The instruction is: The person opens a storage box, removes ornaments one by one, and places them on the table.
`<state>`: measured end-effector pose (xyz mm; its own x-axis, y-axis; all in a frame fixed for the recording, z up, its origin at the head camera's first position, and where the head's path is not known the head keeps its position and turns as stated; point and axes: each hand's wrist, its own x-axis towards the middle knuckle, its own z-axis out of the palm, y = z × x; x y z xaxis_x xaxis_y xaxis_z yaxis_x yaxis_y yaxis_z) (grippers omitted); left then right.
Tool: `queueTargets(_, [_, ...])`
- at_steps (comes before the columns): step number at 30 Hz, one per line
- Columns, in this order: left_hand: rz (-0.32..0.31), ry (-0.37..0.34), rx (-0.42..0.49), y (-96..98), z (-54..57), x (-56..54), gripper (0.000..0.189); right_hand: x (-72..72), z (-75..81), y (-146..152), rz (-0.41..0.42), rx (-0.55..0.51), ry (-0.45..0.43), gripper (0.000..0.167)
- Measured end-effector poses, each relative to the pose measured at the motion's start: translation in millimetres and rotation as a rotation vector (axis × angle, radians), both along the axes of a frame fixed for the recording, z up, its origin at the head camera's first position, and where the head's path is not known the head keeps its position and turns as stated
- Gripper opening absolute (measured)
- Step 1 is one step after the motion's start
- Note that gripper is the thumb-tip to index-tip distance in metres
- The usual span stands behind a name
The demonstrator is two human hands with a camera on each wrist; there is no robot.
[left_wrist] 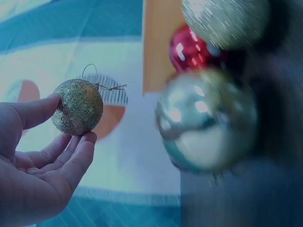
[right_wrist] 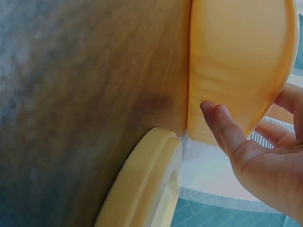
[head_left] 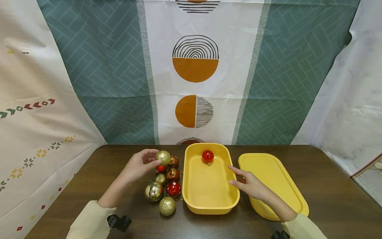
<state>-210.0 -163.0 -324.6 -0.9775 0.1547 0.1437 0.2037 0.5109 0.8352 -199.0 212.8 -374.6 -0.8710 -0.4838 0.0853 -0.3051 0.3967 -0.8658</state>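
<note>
My left hand (head_left: 140,165) pinches a gold glitter Christmas bauble (head_left: 163,158) between thumb and fingers, lifted above the other baubles. Its hanging loop shows in the left wrist view, where the bauble (left_wrist: 78,107) is held clear of the table. A yellow plastic box (head_left: 212,196) stands in the middle, with one red bauble (head_left: 207,156) inside near its far end. My right hand (head_left: 253,186) is at the box's right rim, fingers loosely extended. In the right wrist view, fingertips (right_wrist: 222,113) are beside the box's outer wall; whether they press on it I cannot tell.
Left of the box lie several baubles: a shiny gold one (head_left: 153,191), a gold glitter one (head_left: 167,206), a red one (head_left: 173,189) and a copper one (head_left: 173,174). A yellow lid (head_left: 274,186) lies flat to the right. Patterned cloth (head_left: 119,66) hangs behind the table.
</note>
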Motion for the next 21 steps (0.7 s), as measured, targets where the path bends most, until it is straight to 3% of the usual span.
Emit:
queueTargets(8, [0.053, 0.023, -0.042, -32.5, -19.0, 0.5, 0.042, -0.4, -1.7, 0, 0.0, -0.007, -0.011, 0.06])
queueTargets(21, [0.083, -0.086, -0.071, -57.4, -48.5, -4.1, 0.046, 0.2, -1.8, 0, 0.004, -0.003, 0.002, 0.059])
